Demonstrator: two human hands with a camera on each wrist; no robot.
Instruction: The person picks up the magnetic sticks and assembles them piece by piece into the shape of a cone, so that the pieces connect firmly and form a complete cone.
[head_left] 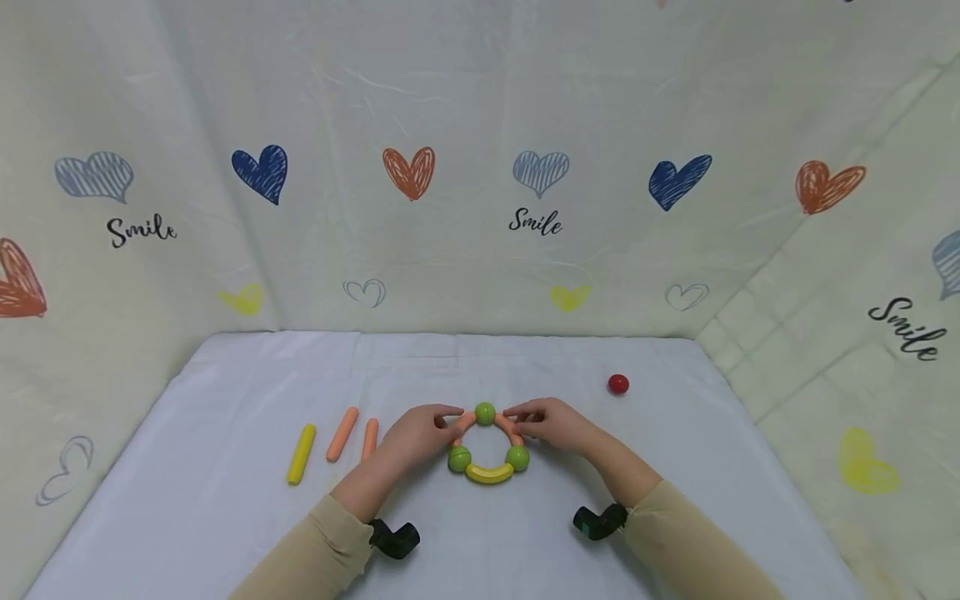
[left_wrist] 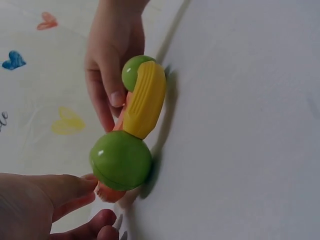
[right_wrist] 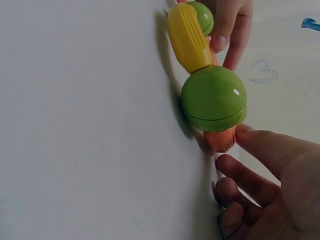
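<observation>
A ring of green balls and curved sticks lies on the white cloth, with a green ball at its far end. Two more balls, a left green ball and a right green ball, are joined in front by a yellow curved stick. My left hand holds the left orange curved stick between thumb and fingers. On the other side, my right hand pinches the right orange curved stick. The right wrist view shows the right thumb against this stick, beside a large green ball.
Left of the ring lie a yellow straight stick, an orange stick and another orange stick, partly behind my left forearm. A red ball sits at the back right. A printed curtain rises behind the table.
</observation>
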